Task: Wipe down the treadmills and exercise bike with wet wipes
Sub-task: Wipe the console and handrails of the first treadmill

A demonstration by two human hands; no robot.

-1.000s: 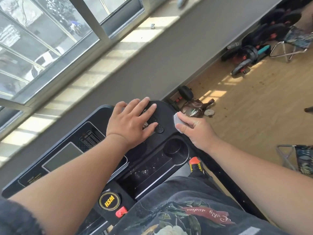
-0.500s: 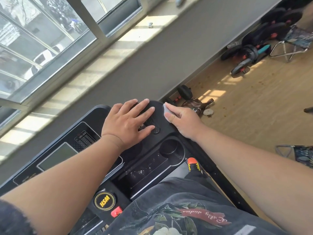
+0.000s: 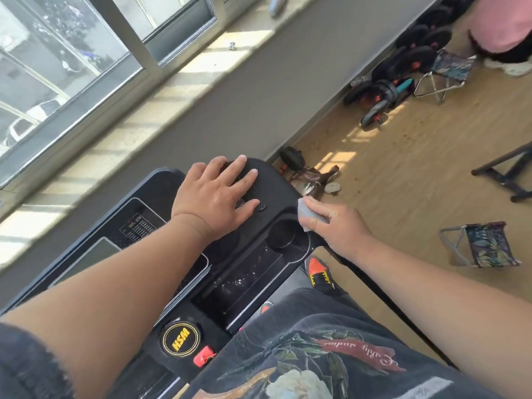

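The room was a sunny one, with a wooden floor [image 3: 403, 174], a grey wall and a long window [image 3: 72, 67] above a pale sill.

Nearest to us was our dark shirt with a flower print and a red ribbon of script letters that we could not read with certainty. Just beyond it stood the treadmill console [image 3: 161, 185], black and wide. On it we read the yellow letters "HSM" inside a round badge [image 3: 180, 338], and beside the badge sat a red safety clip [image 3: 203, 355]. A small grey screen [image 3: 92, 254] and a panel of tiny writing, too small to read, lay further to the left.

Our left hand [image 3: 213, 197] rested flat on the top of the console, fingers straight and a little spread, to steady us. Our right hand [image 3: 336, 223] pressed the wet wipe [image 3: 306, 211] on the right edge of the console, just beside the round cup holder [image 3: 285, 234]; the fingers lay close together on the wipe and the thumb was hidden.

We judged that the wiping of this first treadmill was in progress. The next stroke would ask firm pressure along the edge and into the cup holder and tray.

Farther away, folding stools [image 3: 486, 246] and black wheels [image 3: 403, 73] lay by the wall.
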